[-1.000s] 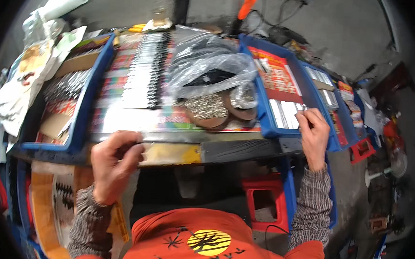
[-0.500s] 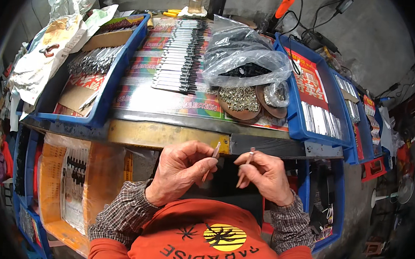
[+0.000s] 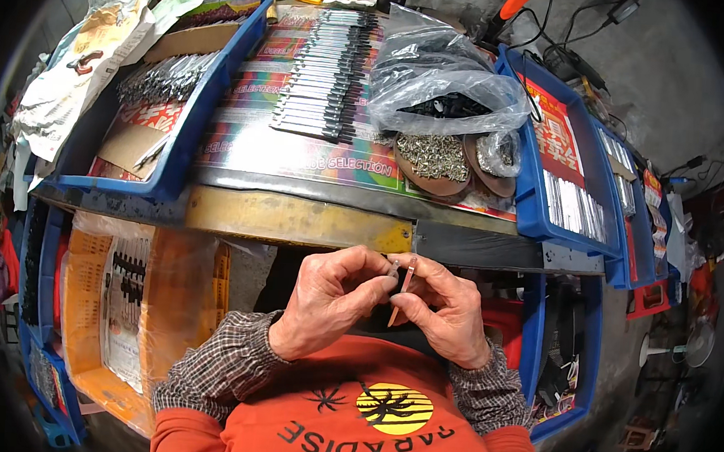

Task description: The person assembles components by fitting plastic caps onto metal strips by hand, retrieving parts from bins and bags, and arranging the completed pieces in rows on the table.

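Observation:
My left hand [image 3: 324, 302] and my right hand [image 3: 450, 310] meet in front of my chest, just below the table's front edge. Thumb and fingers of the left pinch a small clear piece [image 3: 394, 267], most of it hidden by the fingertips. In the right, a thin see-through strip, brownish at its lower end [image 3: 394, 314], stands nearly upright between thumb and forefinger. The two pieces are side by side; whether they touch I cannot tell. Beyond, a row of slim pen-like sticks [image 3: 321, 78] with dark ends lies on the table's colourful printed cover [image 3: 243, 136].
Small metal parts fill a round brown dish [image 3: 432, 162] beside a clear bag [image 3: 444, 98] of black parts. Blue trays [image 3: 179, 169] flank the work surface, the right tray [image 3: 537, 212] holding silvery sticks. An orange crate [image 3: 178, 314] stands below at left.
My hands have come together, the right moving left and the left slightly right. Both keep their pieces pinched. The table sits a little higher in view.

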A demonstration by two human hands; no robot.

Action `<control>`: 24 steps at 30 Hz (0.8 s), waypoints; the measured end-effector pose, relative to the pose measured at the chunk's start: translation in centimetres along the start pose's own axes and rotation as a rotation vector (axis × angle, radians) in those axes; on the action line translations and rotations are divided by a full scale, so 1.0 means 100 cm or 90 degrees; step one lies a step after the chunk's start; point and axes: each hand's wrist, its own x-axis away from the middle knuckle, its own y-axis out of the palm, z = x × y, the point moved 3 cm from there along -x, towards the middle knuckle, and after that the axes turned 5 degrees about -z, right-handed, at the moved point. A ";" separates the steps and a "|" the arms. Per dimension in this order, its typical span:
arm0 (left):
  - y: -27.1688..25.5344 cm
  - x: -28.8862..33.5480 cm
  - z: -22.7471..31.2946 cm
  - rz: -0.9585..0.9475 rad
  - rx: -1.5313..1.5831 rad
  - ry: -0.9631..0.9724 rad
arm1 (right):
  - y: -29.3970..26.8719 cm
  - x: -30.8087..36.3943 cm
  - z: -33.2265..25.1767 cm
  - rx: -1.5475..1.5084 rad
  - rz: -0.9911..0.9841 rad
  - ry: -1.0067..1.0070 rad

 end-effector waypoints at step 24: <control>0.006 0.004 -0.017 0.011 0.241 -0.021 | 0.012 0.006 0.012 -0.016 0.016 0.027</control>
